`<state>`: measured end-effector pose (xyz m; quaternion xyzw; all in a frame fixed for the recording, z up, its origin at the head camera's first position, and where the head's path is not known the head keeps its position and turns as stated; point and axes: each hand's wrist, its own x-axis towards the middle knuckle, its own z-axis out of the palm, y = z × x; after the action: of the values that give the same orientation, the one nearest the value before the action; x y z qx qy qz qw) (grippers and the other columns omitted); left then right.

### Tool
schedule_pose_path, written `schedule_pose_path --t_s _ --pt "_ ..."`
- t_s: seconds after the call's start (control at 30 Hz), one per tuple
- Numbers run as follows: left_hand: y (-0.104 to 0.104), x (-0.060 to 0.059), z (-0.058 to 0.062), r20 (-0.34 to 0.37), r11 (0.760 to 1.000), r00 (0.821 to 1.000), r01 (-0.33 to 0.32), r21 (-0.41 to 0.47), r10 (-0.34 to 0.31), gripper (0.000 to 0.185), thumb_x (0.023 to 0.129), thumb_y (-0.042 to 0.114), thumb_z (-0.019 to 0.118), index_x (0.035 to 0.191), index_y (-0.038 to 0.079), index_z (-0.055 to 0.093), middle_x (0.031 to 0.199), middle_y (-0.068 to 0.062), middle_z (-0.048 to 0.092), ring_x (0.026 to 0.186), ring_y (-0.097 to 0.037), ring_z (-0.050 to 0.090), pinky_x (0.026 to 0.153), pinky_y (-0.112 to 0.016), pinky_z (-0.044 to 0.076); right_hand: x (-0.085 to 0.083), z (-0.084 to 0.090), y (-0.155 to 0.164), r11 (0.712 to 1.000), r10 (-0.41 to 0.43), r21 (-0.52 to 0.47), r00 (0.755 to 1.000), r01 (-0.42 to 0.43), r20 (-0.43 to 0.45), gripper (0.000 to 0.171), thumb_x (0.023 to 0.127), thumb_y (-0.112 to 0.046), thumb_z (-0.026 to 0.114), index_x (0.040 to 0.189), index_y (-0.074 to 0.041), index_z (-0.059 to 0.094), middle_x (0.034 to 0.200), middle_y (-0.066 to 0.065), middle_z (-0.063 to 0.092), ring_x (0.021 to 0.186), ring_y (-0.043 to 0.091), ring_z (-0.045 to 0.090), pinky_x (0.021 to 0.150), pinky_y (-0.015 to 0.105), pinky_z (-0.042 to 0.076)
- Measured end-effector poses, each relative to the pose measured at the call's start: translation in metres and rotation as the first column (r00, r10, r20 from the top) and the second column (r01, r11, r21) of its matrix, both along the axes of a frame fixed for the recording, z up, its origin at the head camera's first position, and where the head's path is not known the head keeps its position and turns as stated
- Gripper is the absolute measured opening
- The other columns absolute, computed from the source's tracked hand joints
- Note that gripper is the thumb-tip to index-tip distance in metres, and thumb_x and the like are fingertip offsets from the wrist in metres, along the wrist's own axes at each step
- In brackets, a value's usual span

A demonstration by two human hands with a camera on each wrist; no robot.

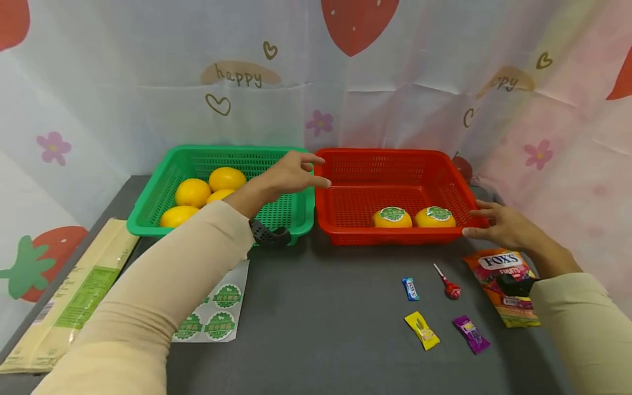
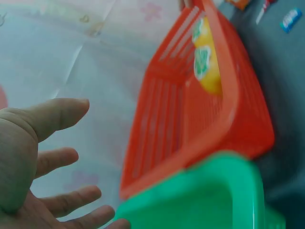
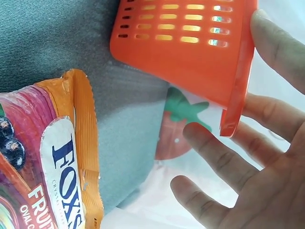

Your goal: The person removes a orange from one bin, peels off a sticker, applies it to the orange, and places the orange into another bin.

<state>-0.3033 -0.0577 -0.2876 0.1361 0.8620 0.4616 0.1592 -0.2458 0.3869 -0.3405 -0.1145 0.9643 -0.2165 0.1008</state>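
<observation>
My left hand [image 1: 302, 173] hovers with straight fingers over the seam between a green basket [image 1: 217, 149] and a red basket [image 1: 385, 152], holding nothing; in the left wrist view its open palm [image 2: 43, 167] faces the red basket [image 2: 238, 119]. My right hand [image 1: 478, 220] is at the red basket's front right corner, thumb above the rim and fingers below. The right wrist view shows those fingers [image 3: 224, 162] spread, with the rim [image 3: 233, 105] between them and the thumb. Two yellow fruits with green stickers [image 1: 392, 217] [image 1: 435, 216] lie in the red basket. Several plain yellow fruits [image 1: 192, 192] lie in the green one.
A sheet of green stickers [image 1: 217, 310] lies at front left, beside a long yellow-green packet [image 1: 74, 296]. Front right holds a Fox's candy bag [image 1: 506, 285], a red lollipop [image 1: 450, 288] and blue [image 1: 410, 288], yellow [image 1: 422, 330] and purple [image 1: 471, 333] sweets. A printed curtain closes off the back.
</observation>
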Motion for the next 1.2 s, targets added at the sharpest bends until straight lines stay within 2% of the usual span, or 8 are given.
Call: schedule_pose_path --t_s 0.17,0.33,0.5,0.6,0.7,0.83,1.03,1.2 --pt "-0.050 0.013 0.006 -0.029 0.998 0.998 -0.056 -0.014 0.055 0.060 0.088 0.031 0.072 0.142 0.018 0.049 0.142 -0.012 0.040 0.123 -0.030 0.041 0.094 -0.045 0.042 -0.001 0.000 -0.002 1.000 0.017 0.003 1.000 -0.017 -0.018 0.074 0.091 -0.040 0.066 0.136 0.015 0.043 0.148 0.034 0.022 0.127 0.059 0.024 0.094 0.069 0.030" --pt "-0.092 0.030 0.014 -0.057 0.993 0.992 -0.113 0.015 0.114 0.063 0.088 0.036 0.072 0.144 0.019 0.047 0.149 -0.009 0.035 0.128 -0.030 0.037 0.094 -0.046 0.040 0.001 -0.001 -0.003 1.000 0.014 -0.014 0.999 -0.014 -0.028 0.073 0.092 -0.039 0.066 0.136 0.014 0.043 0.149 0.033 0.022 0.127 0.057 0.028 0.095 0.067 0.031" --pt "-0.127 0.048 0.015 -0.123 0.980 0.973 -0.194 0.041 0.197 0.065 0.088 0.041 0.071 0.143 0.016 0.049 0.154 -0.010 0.025 0.137 -0.032 0.025 0.103 -0.052 0.032 0.000 -0.003 0.000 0.999 0.001 -0.046 1.000 -0.002 -0.021 0.074 0.091 -0.039 0.066 0.137 0.014 0.042 0.150 0.032 0.021 0.128 0.057 0.026 0.096 0.068 0.029" --pt "-0.147 0.054 0.010 -0.170 0.974 0.959 -0.226 0.032 0.228 0.066 0.089 0.042 0.069 0.143 0.012 0.048 0.155 -0.012 0.023 0.139 -0.034 0.020 0.104 -0.057 0.028 0.000 -0.004 0.002 0.998 -0.009 -0.059 1.000 0.008 -0.016 0.075 0.091 -0.039 0.067 0.138 0.013 0.041 0.151 0.032 0.020 0.129 0.058 0.023 0.096 0.068 0.028" --pt "-0.170 0.059 0.001 -0.205 0.969 0.949 -0.248 -0.017 0.239 0.068 0.090 0.043 0.067 0.145 0.009 0.045 0.156 -0.012 0.021 0.142 -0.037 0.012 0.104 -0.062 0.023 0.002 -0.004 0.002 0.999 -0.013 -0.052 1.000 0.012 -0.023 0.074 0.091 -0.039 0.067 0.138 0.012 0.042 0.151 0.031 0.020 0.129 0.058 0.023 0.095 0.067 0.030" --pt "-0.204 0.065 -0.018 -0.219 0.956 0.940 -0.284 -0.074 0.263 0.073 0.092 0.046 0.063 0.147 0.005 0.040 0.158 -0.014 0.016 0.143 -0.039 0.004 0.104 -0.067 0.017 0.004 -0.006 0.003 0.999 -0.019 -0.045 0.999 0.018 -0.029 0.075 0.091 -0.041 0.067 0.139 0.011 0.042 0.151 0.030 0.021 0.129 0.058 0.025 0.094 0.067 0.031" --pt "-0.251 0.071 -0.047 -0.196 0.944 0.929 -0.328 -0.041 0.314 0.073 0.096 0.044 0.057 0.148 -0.001 0.033 0.159 -0.014 0.006 0.141 -0.045 -0.001 0.101 -0.070 0.017 0.002 -0.004 0.002 0.998 -0.017 -0.059 0.999 0.015 -0.032 0.074 0.091 -0.039 0.067 0.138 0.012 0.043 0.151 0.031 0.020 0.129 0.058 0.022 0.095 0.068 0.029" --pt "-0.271 0.075 -0.070 -0.181 0.941 0.930 -0.333 -0.055 0.319 0.074 0.096 0.044 0.056 0.148 -0.003 0.032 0.159 -0.014 0.005 0.141 -0.046 -0.002 0.099 -0.070 0.021 0.002 0.001 0.001 1.000 0.001 -0.004 1.000 -0.001 -0.023 0.075 0.090 -0.040 0.068 0.136 0.014 0.043 0.148 0.035 0.022 0.126 0.060 0.023 0.091 0.069 0.034"
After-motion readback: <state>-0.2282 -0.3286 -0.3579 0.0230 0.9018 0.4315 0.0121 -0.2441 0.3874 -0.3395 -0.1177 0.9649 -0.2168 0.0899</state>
